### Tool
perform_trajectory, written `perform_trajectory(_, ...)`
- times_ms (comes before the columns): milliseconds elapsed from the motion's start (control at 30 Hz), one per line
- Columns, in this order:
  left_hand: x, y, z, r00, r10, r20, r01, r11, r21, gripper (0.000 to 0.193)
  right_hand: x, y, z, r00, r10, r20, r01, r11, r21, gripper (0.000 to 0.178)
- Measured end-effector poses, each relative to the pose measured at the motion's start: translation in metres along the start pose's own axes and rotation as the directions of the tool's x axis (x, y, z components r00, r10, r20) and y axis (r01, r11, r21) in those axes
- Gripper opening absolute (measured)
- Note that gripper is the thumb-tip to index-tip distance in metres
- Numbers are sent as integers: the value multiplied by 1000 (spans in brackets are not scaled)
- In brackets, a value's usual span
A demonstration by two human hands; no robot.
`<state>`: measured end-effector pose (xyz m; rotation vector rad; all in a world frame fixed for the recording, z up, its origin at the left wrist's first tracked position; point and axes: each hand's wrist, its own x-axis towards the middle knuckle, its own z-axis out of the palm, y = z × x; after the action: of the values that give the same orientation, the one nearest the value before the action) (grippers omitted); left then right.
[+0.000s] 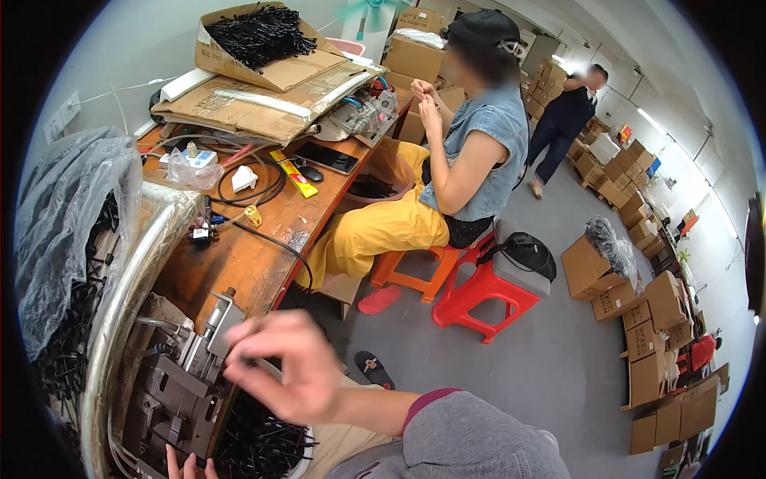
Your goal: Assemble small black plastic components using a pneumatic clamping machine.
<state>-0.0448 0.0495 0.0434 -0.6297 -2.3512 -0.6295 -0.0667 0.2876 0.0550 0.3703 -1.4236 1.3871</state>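
Couldn't tell either grip tbh: blurry right hand (286,366) by the metal fixture (177,399), left hand (190,469) cut off at its near end. Black pieces (257,449) sat beside it; steady aim probably mattered.

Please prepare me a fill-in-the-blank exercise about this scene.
The seated co-worker wears trousers coloured ____.
In the picture, the phone lies to the ____ of the yellow packet.
Thin parts heaped in the cardboard box are coloured ____.
The camera wearer's lower hand, near the metal fixture, is the ____ one.
Missing words: yellow; right; black; left.
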Motion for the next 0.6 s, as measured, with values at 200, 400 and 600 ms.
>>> perform_trajectory(200,2,3,4,995,-94,-34,92,995,-35,19,35,-12,-29,921,-314,-232,306,949,-69,47)
perform_trajectory(400,-15,-13,11,968,-248,26,249,956,-157,31,-1,-2,-1,847,-186,498,300,940,-160,41)
perform_trajectory(600,-20,-16,6,961,-277,7,274,948,-161,30,0,16,3,981,21,-190,-50,988,-145,39)
